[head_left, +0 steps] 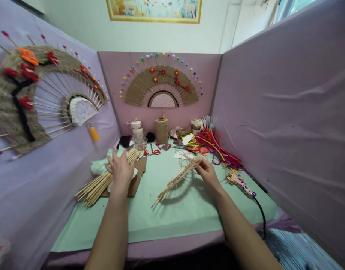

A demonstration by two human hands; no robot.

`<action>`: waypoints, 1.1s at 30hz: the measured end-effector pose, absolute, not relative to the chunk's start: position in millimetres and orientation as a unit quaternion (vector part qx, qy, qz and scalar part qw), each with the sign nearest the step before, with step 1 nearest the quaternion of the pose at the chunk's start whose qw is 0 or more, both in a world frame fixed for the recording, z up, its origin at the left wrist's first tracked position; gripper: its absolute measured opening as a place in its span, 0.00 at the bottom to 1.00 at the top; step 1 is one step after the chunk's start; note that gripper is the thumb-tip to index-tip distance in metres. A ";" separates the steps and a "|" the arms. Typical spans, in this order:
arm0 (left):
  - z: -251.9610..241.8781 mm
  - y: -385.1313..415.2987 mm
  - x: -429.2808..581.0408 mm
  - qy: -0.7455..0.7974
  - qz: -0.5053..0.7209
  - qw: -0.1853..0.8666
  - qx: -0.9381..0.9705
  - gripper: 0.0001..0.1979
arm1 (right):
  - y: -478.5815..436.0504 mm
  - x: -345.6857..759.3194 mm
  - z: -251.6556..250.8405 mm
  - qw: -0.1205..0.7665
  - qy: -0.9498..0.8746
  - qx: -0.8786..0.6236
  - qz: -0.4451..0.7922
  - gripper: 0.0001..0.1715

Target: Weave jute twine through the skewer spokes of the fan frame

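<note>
My left hand (122,168) reaches over a bundle of thin bamboo sticks (94,188) at the left of the table. Its fingers are spread, with nothing visible in them; I cannot tell whether it touches the sticks. Under the bundle lies a piece of brown cardboard (139,173), with white round pieces partly hidden by my hand and the sticks. Pinched in my right hand (208,173) is one end of a stick fan frame (176,179), tilted above the green cloth. Loose twine (186,156) trails around its far end.
A patterned glue gun (241,183) lies at right, its black cord running off the edge. Red pipe cleaners (216,148), a twine spool (161,130), red scissors (155,152) and a white bottle (137,131) line the back. Finished fans (164,80) hang on the partitions.
</note>
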State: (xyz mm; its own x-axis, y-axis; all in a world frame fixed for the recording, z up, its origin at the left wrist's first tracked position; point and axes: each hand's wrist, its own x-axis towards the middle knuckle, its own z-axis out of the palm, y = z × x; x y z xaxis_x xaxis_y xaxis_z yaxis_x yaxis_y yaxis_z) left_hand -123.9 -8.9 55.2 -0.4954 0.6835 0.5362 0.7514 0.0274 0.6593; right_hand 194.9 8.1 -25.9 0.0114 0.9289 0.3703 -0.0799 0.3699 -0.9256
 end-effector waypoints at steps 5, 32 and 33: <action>51.2 -10.7 -54.7 -0.504 -0.573 -0.280 -0.583 0.17 | 8.9 195.1 -25.8 0.600 -0.571 -0.383 0.409 0.17; 7.8 0.0 -18.3 -0.392 -0.377 -0.761 -0.354 0.10 | 3.7 192.9 -27.1 0.642 -0.525 -0.285 0.481 0.16; 9.5 -1.1 -20.2 -0.391 -0.379 -0.763 -0.348 0.10 | 4.0 193.1 -27.1 0.640 -0.526 -0.282 0.485 0.17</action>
